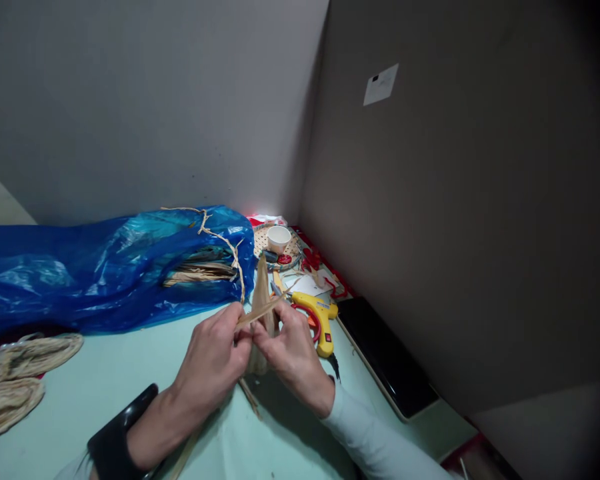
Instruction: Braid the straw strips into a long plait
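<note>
A narrow tan dried-leaf strip (258,313) runs slantwise between my two hands above the table. My left hand (209,352) is closed on its lower left part, fingertips pinched. My right hand (296,353), also closed, pinches the dried leaf close to my left fingertips. Behind the strip, a broader dried-leaf piece (262,283) stands up to a point, its lower part showing below the fingers. My fingers hide where the two pieces meet. A thin stalk (250,398) hangs or lies beneath my left hand; I cannot tell which.
A blue plastic bag (115,267) holding dried fibres (200,273) lies at the left. Woven fibre soles (15,373) are at the near left. A yellow glue gun (322,319), scissors (314,327), a white cup (279,239) and a black tablet-like device (387,357) are to the right.
</note>
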A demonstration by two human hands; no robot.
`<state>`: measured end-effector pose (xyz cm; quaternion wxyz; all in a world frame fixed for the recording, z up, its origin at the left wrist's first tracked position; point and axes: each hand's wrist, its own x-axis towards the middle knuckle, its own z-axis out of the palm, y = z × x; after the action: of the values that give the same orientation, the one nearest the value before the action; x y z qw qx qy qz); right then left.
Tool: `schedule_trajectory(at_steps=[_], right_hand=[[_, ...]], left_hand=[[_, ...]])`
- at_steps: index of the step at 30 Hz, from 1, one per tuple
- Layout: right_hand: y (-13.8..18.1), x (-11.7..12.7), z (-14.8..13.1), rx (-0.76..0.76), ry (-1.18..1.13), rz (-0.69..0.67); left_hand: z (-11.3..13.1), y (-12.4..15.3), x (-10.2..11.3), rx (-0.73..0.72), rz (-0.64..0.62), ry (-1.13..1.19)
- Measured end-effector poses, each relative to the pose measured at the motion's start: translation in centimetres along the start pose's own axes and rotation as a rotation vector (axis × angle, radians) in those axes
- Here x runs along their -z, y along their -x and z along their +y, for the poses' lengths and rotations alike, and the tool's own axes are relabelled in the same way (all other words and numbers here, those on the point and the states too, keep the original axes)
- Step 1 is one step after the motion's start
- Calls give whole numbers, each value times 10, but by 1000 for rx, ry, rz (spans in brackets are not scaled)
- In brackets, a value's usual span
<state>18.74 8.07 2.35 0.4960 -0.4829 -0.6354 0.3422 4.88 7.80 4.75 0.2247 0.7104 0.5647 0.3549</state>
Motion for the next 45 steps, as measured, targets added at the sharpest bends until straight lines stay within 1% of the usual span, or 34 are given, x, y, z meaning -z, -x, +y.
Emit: schedule_trajectory(at_steps=[3, 6, 8, 11, 13, 16, 18, 19, 20, 21, 22, 23, 27, 29, 32, 35, 39, 42, 45], right_hand=[[1, 1, 0, -11, -52, 15], [-2, 4, -1, -45, -162, 16], [-6, 8, -3, -89, -267, -39], [-13, 19, -7, -157, -470, -165], [-17, 30, -10, -169, -621, -178], [-23, 54, -11, -126, -817, -83], [-27, 72, -11, -72, -956, 29], [-29, 79, -11, -59, -1053, 107], [-30, 84, -10, -74, -1091, 141], [-31, 87, -10, -99, -1108, 151], [-31, 86, -9, -136, -1099, 132], [-30, 83, -9, -177, -1063, 85], [-24, 54, -7, -292, -965, -116], [-22, 40, -5, -324, -951, -173], [-19, 29, -1, -364, -934, -230], [-18, 26, 2, -389, -907, -259], [-18, 24, 5, -407, -853, -241], [-17, 24, 4, -408, -824, -233], [-17, 24, 3, -407, -812, -243]], left_hand=[[-4, -3, 4, 19, 4, 60], [-10, -10, 13, 72, 13, 158], [-14, -17, 20, 112, -4, 261], [-17, -26, 28, 194, -66, 465], [-20, -31, 32, 267, -89, 602], [-26, -36, 36, 343, -62, 779], [-29, -37, 38, 369, -34, 875], [-30, -37, 38, 379, -22, 918], [-30, -37, 38, 390, -14, 958], [-30, -36, 37, 401, -11, 995], [-28, -35, 36, 413, -19, 1030], [-26, -33, 34, 429, -39, 1061], [-14, -26, 27, 485, -175, 1157], [-10, -23, 23, 495, -245, 1191], [-9, -18, 19, 487, -319, 1236], [-9, -15, 17, 485, -350, 1263], [-8, -13, 17, 499, -361, 1260], [-6, -12, 16, 481, -362, 1236], [-7, -11, 14, 451, -392, 1179]])
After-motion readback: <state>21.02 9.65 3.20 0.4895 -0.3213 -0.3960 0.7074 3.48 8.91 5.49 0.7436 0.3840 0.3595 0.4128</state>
